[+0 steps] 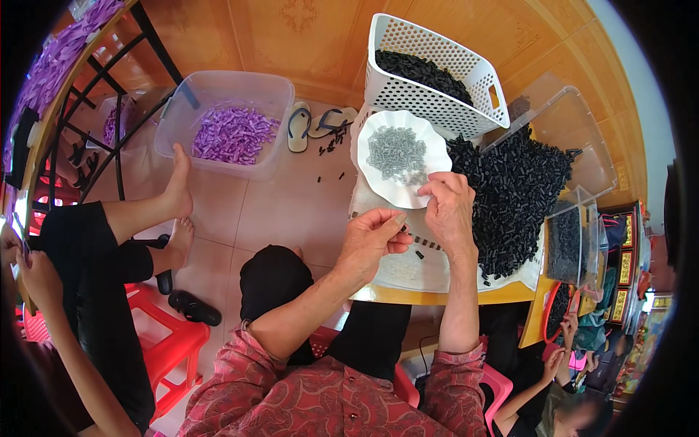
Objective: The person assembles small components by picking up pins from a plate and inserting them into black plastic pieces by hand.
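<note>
My left hand (pixel 371 240) is closed in a pinch over the near-left part of the white cloth, with a small dark piece just showing at its fingertips. Beside it, my right hand (pixel 450 204) has its thumb and fingers drawn together over the near-right rim of a scalloped white plate (pixel 371 173). Whatever those fingertips hold is too small to make out. Many small transparent grey pieces (pixel 397 151) lie heaped in the plate. To the right of my right hand spreads a large pile of short black tube-like pieces (pixel 513 207). One loose black piece (pixel 419 255) rests on the cloth (pixel 400 275) below my hands.
A perforated white basket (pixel 437 95) of black pieces stands behind the plate. On the floor, a translucent tub (pixel 285 109) holds purple pieces, near sandals (pixel 298 127). A co-worker sits at left by a red stool (pixel 164 320); another person works at lower right.
</note>
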